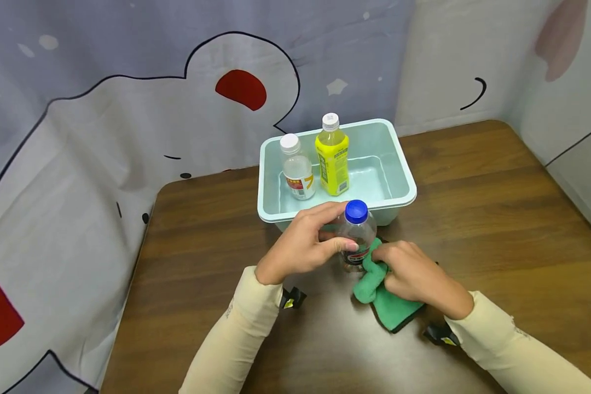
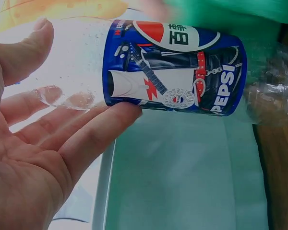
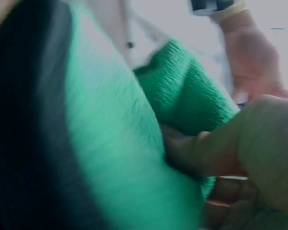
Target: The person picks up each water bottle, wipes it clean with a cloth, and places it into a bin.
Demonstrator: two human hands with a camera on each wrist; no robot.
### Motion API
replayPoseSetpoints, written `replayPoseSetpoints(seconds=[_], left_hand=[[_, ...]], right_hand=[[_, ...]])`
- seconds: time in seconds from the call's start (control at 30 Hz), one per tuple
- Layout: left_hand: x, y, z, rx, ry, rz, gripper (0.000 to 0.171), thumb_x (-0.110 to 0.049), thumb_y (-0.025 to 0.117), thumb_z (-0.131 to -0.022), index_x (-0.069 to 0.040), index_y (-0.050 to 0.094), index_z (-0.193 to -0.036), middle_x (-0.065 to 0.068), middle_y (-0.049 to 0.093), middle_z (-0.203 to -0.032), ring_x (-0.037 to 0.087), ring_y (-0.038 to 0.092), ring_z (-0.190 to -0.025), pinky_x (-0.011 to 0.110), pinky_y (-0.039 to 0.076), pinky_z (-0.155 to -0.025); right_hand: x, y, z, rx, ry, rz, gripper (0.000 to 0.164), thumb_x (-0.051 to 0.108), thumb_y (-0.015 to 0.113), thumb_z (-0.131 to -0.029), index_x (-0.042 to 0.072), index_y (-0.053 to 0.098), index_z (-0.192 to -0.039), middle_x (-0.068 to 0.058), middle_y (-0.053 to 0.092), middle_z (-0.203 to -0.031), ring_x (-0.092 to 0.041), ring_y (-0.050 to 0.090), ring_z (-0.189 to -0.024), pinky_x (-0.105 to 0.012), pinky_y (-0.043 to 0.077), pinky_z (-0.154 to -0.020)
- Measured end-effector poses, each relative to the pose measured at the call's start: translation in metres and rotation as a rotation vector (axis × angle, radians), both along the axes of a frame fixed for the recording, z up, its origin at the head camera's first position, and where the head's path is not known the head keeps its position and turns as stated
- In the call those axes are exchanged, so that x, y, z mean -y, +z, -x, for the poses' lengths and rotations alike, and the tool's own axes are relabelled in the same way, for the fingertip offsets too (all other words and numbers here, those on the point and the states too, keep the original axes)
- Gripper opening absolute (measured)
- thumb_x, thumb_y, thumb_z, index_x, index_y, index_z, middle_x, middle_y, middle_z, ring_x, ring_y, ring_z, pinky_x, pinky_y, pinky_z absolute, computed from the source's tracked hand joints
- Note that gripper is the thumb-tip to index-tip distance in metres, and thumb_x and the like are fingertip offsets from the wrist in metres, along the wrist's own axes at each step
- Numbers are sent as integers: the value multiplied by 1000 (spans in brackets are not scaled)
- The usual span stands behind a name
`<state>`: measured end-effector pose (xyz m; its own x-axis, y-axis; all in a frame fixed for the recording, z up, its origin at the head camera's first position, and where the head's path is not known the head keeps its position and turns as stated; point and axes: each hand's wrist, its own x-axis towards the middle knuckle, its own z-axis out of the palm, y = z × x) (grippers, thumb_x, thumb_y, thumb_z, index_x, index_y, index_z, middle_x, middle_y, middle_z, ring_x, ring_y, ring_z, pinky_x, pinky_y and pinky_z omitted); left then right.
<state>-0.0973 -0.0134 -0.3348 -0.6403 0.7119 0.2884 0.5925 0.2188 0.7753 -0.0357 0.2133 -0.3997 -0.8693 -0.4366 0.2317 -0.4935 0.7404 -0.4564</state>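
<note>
A clear plastic Pepsi bottle [image 1: 361,232] with a blue cap stands upright in front of the basin, and my left hand [image 1: 301,245] grips it around its upper part. Its blue printed label [image 2: 177,72] faces the left wrist camera. My right hand [image 1: 416,275] bunches a green cloth [image 1: 396,309] with dark edging against the bottle's right side. In the right wrist view, the thumb presses into folds of the cloth [image 3: 110,139], and the other fingers are partly hidden by it.
Just behind the hands sits a pale green plastic basin [image 1: 394,203]. Inside it stand a clear bottle with a white cap [image 1: 297,172] and a yellow-labelled bottle [image 1: 332,158]. The wooden table [image 1: 202,262] meets a patterned curtain [image 1: 143,126] at the back and left.
</note>
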Motion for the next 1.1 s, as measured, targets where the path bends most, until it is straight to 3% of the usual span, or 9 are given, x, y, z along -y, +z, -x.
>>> replayPoseSetpoints(seconds=[0.17,0.33,0.43,0.53,0.63,0.77,0.87,0.97,1.1], left_hand=[[0,4,3,24,-22,50,60,-25,75,-87,-17,52,-142,-2,62,-133,10,60,-121,20,55,-94],[0,8,6,188,-61,84,64,-20,73,-89,-15,43,-146,1,58,-140,14,56,-132,26,52,-102],[1,9,5,276,-81,75,60,-16,70,-91,-13,41,-144,3,56,-142,16,52,-136,29,48,-107],[2,10,4,301,-101,46,58,-13,69,-92,-13,43,-144,1,54,-143,15,51,-136,29,48,-108],[2,9,4,270,-123,7,56,-15,71,-91,-16,49,-143,-2,55,-140,12,53,-132,28,49,-106],[-1,7,3,105,-84,14,54,-25,76,-87,-19,57,-137,-4,58,-131,8,56,-120,23,53,-99],[-3,6,1,-8,-18,44,50,-30,78,-85,-19,62,-131,-4,59,-123,6,58,-112,20,55,-93],[-4,6,0,-34,22,49,46,-30,77,-85,-18,63,-128,-3,60,-116,7,59,-108,19,55,-91],[-5,6,2,-17,56,31,45,-29,78,-85,-18,64,-126,-3,61,-112,9,61,-107,20,57,-88]], right_hand=[[-1,-8,2,164,30,-123,34,-9,50,-60,24,43,-56,12,22,-61,-5,24,-56,-21,22,-47],[-16,13,3,245,126,-172,34,-7,62,-62,26,49,-63,13,28,-62,-5,32,-58,-20,30,-50],[-31,40,1,220,115,-157,34,-4,70,-68,26,52,-68,14,37,-64,-4,38,-61,-19,35,-54],[-42,72,-4,80,71,-85,35,-5,72,-69,27,61,-78,18,50,-72,-1,46,-65,-18,40,-58],[-44,98,-10,-122,59,27,44,-11,67,-68,27,68,-90,20,60,-84,3,52,-72,-15,44,-62],[-30,112,-9,-278,109,159,46,-15,61,-72,23,70,-99,18,65,-94,5,54,-80,-11,44,-69],[-19,111,-6,-284,113,176,43,-15,59,-73,20,69,-97,17,62,-91,4,51,-79,-10,43,-68],[-12,103,-3,-272,77,142,44,-16,55,-71,19,68,-93,16,61,-86,1,49,-75,-15,43,-65],[-10,86,2,-265,27,135,42,-16,48,-62,19,65,-81,13,56,-75,-3,45,-67,-18,40,-59]])
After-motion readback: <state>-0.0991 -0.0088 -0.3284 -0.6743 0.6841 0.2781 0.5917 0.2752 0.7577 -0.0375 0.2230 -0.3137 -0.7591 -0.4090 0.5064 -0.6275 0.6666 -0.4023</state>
